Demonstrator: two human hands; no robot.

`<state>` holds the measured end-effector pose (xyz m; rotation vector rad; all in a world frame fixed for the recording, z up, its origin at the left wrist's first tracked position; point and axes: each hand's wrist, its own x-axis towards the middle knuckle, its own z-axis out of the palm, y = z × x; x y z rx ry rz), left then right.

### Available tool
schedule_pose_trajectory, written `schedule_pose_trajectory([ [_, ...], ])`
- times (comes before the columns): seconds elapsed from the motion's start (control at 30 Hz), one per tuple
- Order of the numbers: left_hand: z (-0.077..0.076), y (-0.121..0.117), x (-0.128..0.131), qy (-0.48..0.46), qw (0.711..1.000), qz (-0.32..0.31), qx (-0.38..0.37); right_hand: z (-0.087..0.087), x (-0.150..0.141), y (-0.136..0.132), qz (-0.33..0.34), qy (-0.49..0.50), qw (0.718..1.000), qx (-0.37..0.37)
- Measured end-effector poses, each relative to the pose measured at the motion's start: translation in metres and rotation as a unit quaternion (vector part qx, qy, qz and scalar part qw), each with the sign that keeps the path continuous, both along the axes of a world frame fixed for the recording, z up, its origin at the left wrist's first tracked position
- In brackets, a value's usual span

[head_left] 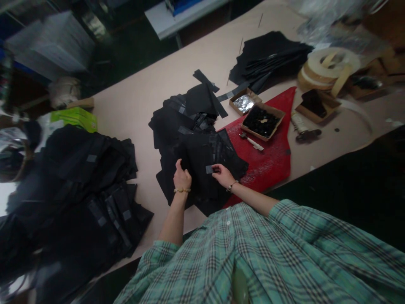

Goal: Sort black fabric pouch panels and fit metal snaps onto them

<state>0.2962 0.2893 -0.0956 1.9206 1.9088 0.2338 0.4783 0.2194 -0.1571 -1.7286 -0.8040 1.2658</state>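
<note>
Pinching a grey tab (209,169) at its end, the right hand (223,176) keeps its fingers narrow, tab's long axis pointing toward the left hand (182,178), curled on black fabric (202,156), grip hidden

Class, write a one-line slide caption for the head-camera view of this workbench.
Left hand on black fabric, right hand pinching a grey tag, beside a red mat.

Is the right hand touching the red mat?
No, the right hand is over the black fabric pile, beside a small grey patch.
</note>
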Motion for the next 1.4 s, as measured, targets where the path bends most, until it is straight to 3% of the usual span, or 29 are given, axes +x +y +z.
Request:
schedule_pose_trajectory([
  [0.1, 0.004, -0.002, 0.001, -0.029, 0.997, -0.073, 0.013, 0.001, -0.001, 0.0, -0.041, 0.012, 0.999, -0.028],
  [0.2, 0.001, -0.015, 0.018, -0.047, 0.988, -0.146, -0.029, 0.008, -0.004, 0.0, -0.05, 0.049, 0.997, -0.04],
  [0.33, -0.007, -0.027, 0.033, -0.075, 0.988, -0.124, -0.062, 0.022, -0.014, -0.002, 0.073, 0.194, 0.978, -0.007],
  [0.4, -0.008, -0.026, 0.028, -0.1, 0.986, -0.114, -0.073, 0.027, -0.017, -0.002, 0.094, 0.218, 0.971, 0.004],
  [0.47, -0.003, -0.022, 0.017, -0.109, 0.989, -0.091, -0.048, 0.03, -0.018, -0.002, 0.039, 0.182, 0.983, -0.001],
  [0.57, 0.01, -0.015, 0.005, -0.031, 0.998, -0.047, 0.032, 0.031, -0.015, 0.001, -0.063, 0.148, 0.987, -0.028],
  [0.7, 0.019, -0.012, 0.015, 0.091, 0.989, -0.114, 0.037, 0.034, -0.01, 0.009, -0.106, 0.205, 0.971, -0.063],
  [0.8, 0.012, -0.013, 0.034, 0.108, 0.981, -0.158, -0.014, 0.038, -0.011, 0.015, -0.119, 0.227, 0.963, -0.082],
  [1.03, -0.007, -0.009, 0.048, 0.093, 0.986, -0.13, -0.04, 0.034, -0.01, 0.02, -0.107, 0.235, 0.961, -0.094],
  [1.13, -0.009, -0.005, 0.046, 0.086, 0.986, -0.138, -0.047, 0.028, -0.013, 0.026, -0.081, 0.202, 0.971, -0.098],
  [1.27, -0.011, -0.002, 0.044, 0.075, 0.988, -0.12, -0.054, 0.02, -0.021, 0.033, -0.033, 0.041, 0.997, -0.058],
  [1.4, -0.014, -0.001, 0.042, 0.055, 0.992, -0.1, -0.054, 0.018, -0.022, 0.035, 0.016, -0.068, 0.998, -0.008],
])
